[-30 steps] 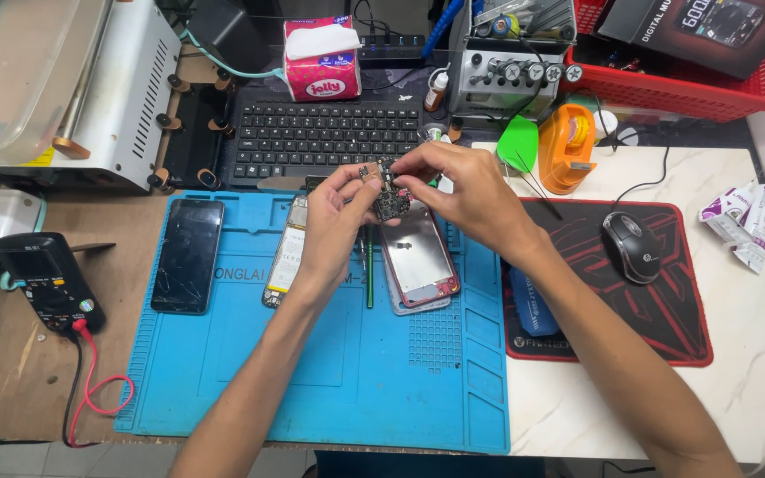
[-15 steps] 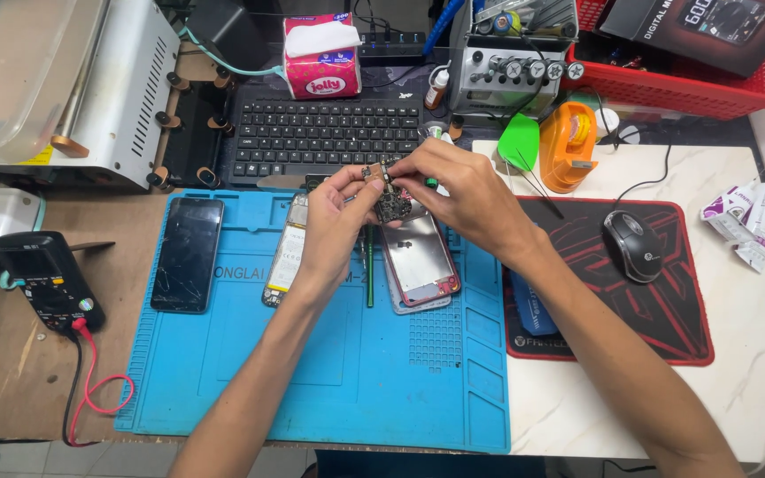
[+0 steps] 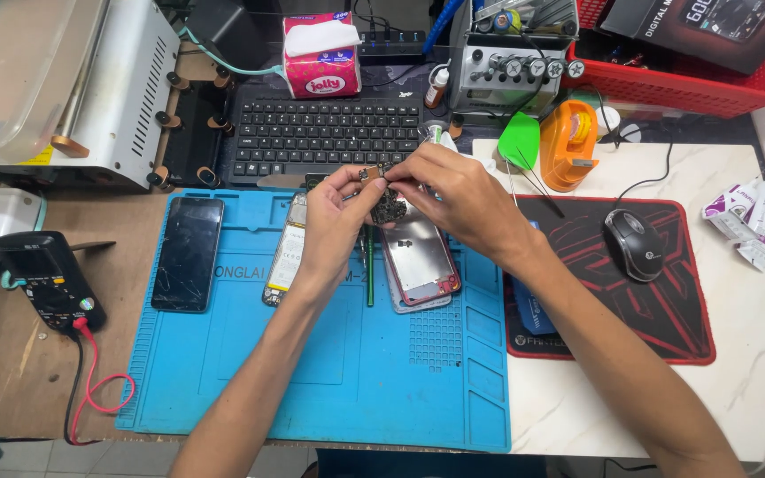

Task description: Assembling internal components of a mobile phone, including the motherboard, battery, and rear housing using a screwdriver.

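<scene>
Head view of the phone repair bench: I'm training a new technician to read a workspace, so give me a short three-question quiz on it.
1. True or false: both hands hold the small circuit board above the blue repair mat.
2. Which lies nearest the mat's left edge? A) the black phone with the cracked screen B) the computer mouse C) the orange tape dispenser
3. Fill in: the opened phone shell under the right hand has a ____ rim.

Key: 1 true, the left hand and the right hand both pinch it; 2 A; 3 red.
</scene>
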